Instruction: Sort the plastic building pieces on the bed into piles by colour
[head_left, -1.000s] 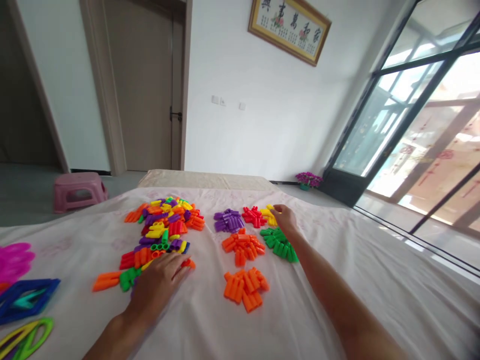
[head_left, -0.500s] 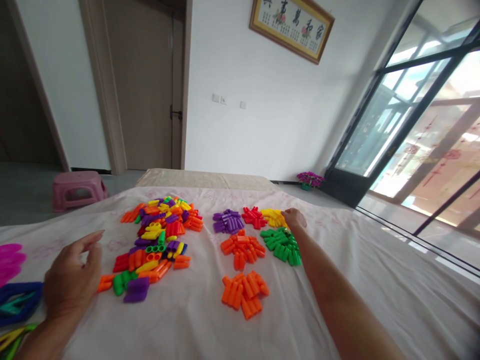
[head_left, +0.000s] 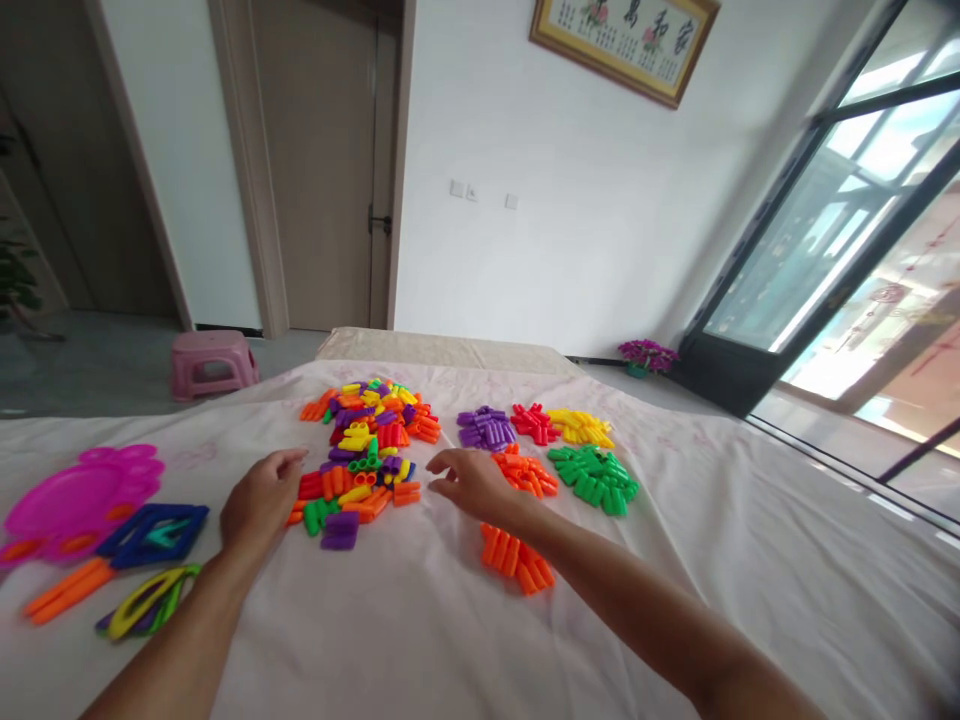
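Note:
A mixed heap of coloured plastic tube pieces point(head_left: 358, 436) lies on the cloth in front of me. At its left edge is my left hand point(head_left: 259, 500), fingers apart and holding nothing that I can see. My right hand point(head_left: 469, 480) hovers between the heap and the sorted piles, thumb and fingers parted with nothing between them. Beyond and beside that hand lie a purple pile point(head_left: 486, 428), a red pile point(head_left: 535, 423), a yellow pile point(head_left: 581, 427), a green pile point(head_left: 595, 478) and an orange pile point(head_left: 529, 472). Another orange pile point(head_left: 517, 560) sits nearer, partly behind my right forearm.
To the left lie a pink plastic plate point(head_left: 82, 497), a blue frame piece point(head_left: 180, 522), orange sticks point(head_left: 71, 590) and a yellow loop point(head_left: 146, 605). A pink stool point(head_left: 214, 362) stands past the bed-like, cloth-covered surface point(head_left: 352, 630). Purple flowers point(head_left: 646, 356) are by the glass door.
My right hand has come back left from the yellow pile towards the mixed heap. The view has turned left, bringing more of the pink plate into sight. My left hand stays beside the heap.

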